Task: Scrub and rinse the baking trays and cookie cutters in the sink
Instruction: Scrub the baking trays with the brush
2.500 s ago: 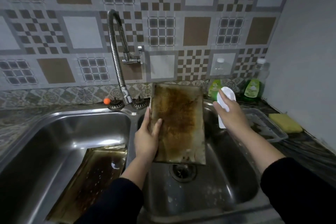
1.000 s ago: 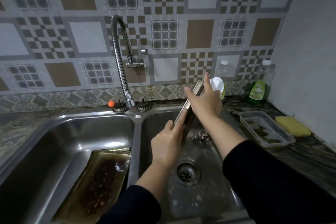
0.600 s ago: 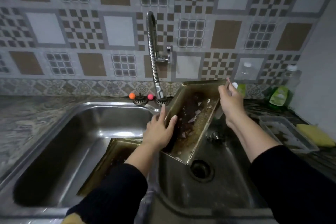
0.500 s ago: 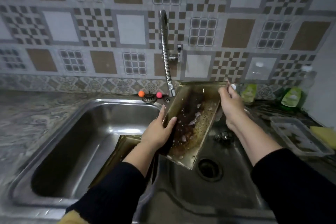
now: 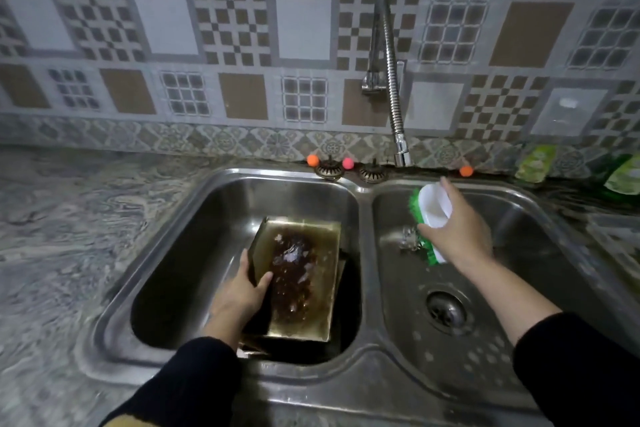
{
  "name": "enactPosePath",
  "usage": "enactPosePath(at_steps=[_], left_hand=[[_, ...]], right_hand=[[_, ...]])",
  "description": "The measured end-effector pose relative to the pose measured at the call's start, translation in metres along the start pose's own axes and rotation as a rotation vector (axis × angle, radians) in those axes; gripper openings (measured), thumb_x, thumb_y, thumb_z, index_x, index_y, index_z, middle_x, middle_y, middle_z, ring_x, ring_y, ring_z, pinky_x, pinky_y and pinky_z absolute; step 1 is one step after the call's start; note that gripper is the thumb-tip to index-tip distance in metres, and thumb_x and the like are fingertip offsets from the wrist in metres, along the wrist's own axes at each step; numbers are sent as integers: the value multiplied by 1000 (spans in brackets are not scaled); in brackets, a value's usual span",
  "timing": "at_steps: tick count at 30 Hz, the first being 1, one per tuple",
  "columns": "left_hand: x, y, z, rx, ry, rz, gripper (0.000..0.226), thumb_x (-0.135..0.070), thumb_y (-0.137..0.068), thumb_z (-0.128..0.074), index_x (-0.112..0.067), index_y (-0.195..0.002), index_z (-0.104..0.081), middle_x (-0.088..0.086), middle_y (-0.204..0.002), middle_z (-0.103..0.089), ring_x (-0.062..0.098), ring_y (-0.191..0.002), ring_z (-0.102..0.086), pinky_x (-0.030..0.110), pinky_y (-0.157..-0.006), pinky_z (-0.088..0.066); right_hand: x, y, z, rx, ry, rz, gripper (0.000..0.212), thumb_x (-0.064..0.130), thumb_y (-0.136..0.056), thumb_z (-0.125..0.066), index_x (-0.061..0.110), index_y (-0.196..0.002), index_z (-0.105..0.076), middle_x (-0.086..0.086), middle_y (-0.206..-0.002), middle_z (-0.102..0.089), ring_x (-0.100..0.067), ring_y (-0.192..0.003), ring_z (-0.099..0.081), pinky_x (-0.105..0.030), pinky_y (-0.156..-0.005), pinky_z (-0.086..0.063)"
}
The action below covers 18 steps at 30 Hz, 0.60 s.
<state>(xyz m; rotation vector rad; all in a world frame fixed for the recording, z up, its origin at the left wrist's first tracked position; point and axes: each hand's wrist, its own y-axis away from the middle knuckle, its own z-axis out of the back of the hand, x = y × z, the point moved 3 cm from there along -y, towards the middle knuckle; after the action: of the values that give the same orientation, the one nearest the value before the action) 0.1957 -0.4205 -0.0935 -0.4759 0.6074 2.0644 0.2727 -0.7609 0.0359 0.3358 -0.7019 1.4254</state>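
Baking tray (image 5: 298, 282) in left basin, left hand (image 5: 242, 291) gripping edge; right hand (image 5: 457, 232) clutching brush (image 5: 429, 218)

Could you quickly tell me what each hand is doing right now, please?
Left hand: closed on the edge of the baking tray in the left basin.
Right hand: closed around the scrub brush over the right basin.

Dim, soft light; glare on the sink (image 5: 363, 198) rim; edges bend and blur, deep basin shadows.
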Motion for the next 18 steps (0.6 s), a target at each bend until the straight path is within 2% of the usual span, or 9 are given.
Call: enactPosePath(at_steps=[6,9,12,14,18], left_hand=[[19,-14,-22,201,62,108,88,-34,-93,-57,-26,-152,9,20,-147,-38,36,-132,-41,41,-111,-31],[23,-18,-27,272,-3,180,92,-36,-90,-61,-27,-152,7,21,-148,-34,37,-134,-37,45,-112,-30],[19,-18,-23,259,-128,204,94,-44,-87,-62,-26,-152,2,20,-149,-31,36,-135,-35,42,-111,-31],[14,-15,-19,222,-248,170,88,-49,-85,-62,-25,-151,-9,16,-147,-33,34,-135,-35,40,-110,-32],[-8,-8,-9,180,-388,124,62,-46,-83,-58,-25,-139,-38,8,-142,-28,30,-132,-31,45,-106,-37]], right_hand=[[-23,13,-4,47,121,-8,84,24,-74,-72,36,-146,-29,-2,-141,-49,-28,-125,-50,-36,-95,-41],[-35,17,-8,100,149,-7,84,27,-72,-72,36,-146,-31,-3,-140,-51,-28,-122,-52,-38,-94,-44],[-46,22,-16,187,169,5,84,27,-71,-73,34,-145,-34,-5,-136,-53,-27,-114,-57,-35,-91,-45],[-54,24,-19,254,187,-13,85,26,-71,-74,34,-145,-34,-6,-137,-52,-26,-115,-57,-33,-91,-44],[-69,30,-21,356,247,-49,86,29,-70,-73,35,-146,-32,-5,-138,-53,-23,-115,-57,-29,-81,-43]])
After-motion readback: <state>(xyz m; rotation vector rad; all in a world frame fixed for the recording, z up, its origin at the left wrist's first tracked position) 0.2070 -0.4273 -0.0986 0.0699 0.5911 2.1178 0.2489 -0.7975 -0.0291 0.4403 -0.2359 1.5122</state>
